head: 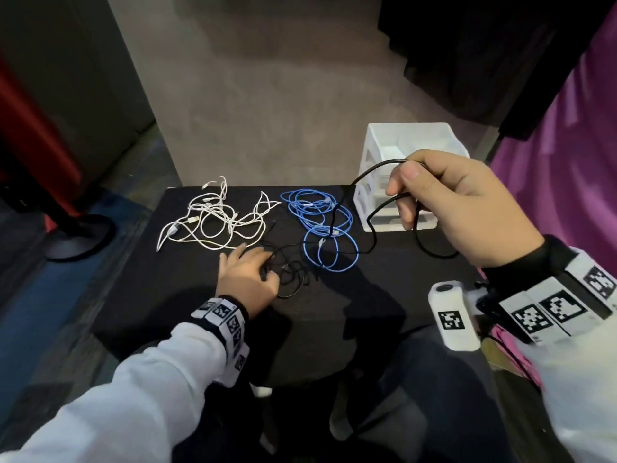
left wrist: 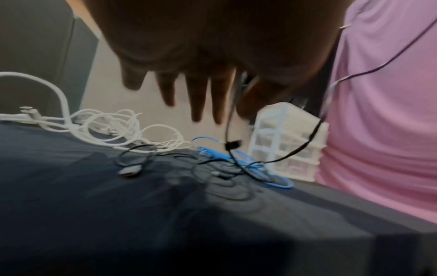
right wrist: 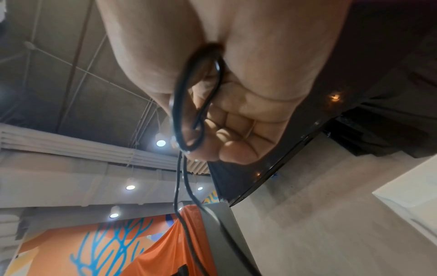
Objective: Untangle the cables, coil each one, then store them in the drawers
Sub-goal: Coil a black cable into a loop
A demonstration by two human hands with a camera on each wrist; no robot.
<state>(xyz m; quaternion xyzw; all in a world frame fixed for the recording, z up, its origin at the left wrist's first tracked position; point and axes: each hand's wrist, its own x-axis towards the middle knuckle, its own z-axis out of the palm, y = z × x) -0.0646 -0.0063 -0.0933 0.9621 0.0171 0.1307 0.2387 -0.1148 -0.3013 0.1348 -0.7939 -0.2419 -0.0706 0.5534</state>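
The right hand (head: 467,208) is raised above the right side of the bench (head: 167,295), its fingers (head: 405,192) curled and clenched around a black cable (head: 370,215); the right wrist view shows loops of that cable (right wrist: 187,104) gathered inside the closed fist, with two strands hanging down from it. From the fist the cable drops in a loose curve, crosses over the blue cable (head: 320,225) and runs to a small black tangle (head: 290,275) lying on the bench near the middle front. The left hand (head: 248,279) rests low over that tangle, palm down; in the left wrist view its fingers (left wrist: 196,97) hang straight and spread, released, with a black strand (left wrist: 228,121) passing just beside them, and whether they touch the cable cannot be told. The blue cable lies in rough overlapping loops on the bench, between the black tangle and a white drawer unit (head: 400,148) that stands at the far right corner. A white cable (head: 213,218) lies in an untidy tangle on the far left part of the bench, apart from the blue one. A purple cloth (head: 574,168) hangs at the right of the bench, and a black round-based stand (head: 80,235) is on the floor to the left.
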